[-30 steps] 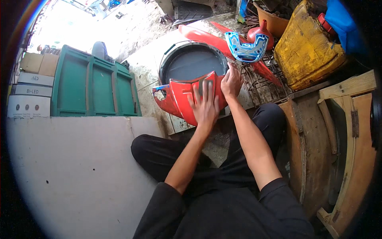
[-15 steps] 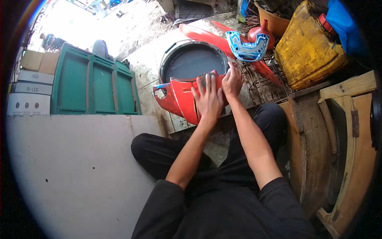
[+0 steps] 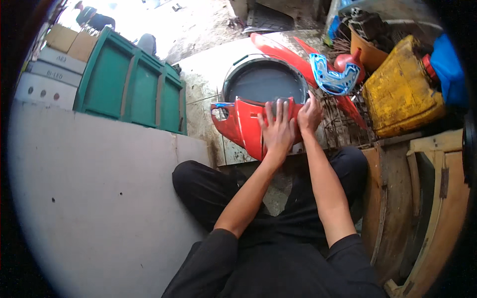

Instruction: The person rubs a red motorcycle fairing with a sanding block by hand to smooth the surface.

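My left hand [image 3: 278, 130] lies with fingers spread on a red plastic panel [image 3: 246, 131]. A small dark pad [image 3: 278, 103] shows beneath its fingertips, partly hidden. My right hand [image 3: 309, 115] grips the panel's right edge. The panel leans at the near rim of a round black tub [image 3: 263, 79] of grey liquid. Behind and right of the tub are long red panels [image 3: 273, 49] and a blue-and-white patterned piece [image 3: 337, 79], on and around a metal grid.
A dirty yellow jerrycan [image 3: 397, 89] and orange bucket [image 3: 372, 52] crowd the right, above wooden frames [image 3: 447, 198]. At left stand green panels [image 3: 112, 79], boxes [image 3: 57, 62] and a grey ledge [image 3: 99, 188]. Another person [image 3: 94, 20] is at the far upper left.
The whole view has shifted and tilted slightly, so the scene sits further right. My spread left fingers have moved a little on the panel; my right hand keeps its grip.
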The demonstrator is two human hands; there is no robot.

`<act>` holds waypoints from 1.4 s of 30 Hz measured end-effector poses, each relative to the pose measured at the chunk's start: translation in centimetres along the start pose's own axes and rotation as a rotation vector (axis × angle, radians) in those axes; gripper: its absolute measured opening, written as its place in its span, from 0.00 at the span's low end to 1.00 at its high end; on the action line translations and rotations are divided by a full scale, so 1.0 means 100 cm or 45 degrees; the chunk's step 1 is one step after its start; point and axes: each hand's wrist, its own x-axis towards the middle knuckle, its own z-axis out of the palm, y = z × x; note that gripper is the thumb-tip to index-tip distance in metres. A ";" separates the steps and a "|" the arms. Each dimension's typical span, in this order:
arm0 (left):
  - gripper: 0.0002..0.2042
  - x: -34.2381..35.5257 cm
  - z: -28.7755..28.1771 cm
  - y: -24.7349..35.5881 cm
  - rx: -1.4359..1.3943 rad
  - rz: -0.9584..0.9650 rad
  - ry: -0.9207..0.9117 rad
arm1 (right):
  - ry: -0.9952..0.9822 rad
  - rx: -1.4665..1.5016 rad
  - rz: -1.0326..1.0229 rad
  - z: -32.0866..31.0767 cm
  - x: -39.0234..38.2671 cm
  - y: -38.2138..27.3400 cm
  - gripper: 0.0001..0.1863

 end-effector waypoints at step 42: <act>0.28 -0.030 -0.007 -0.010 -0.044 0.093 0.005 | 0.016 -0.070 -0.016 -0.001 -0.002 -0.005 0.18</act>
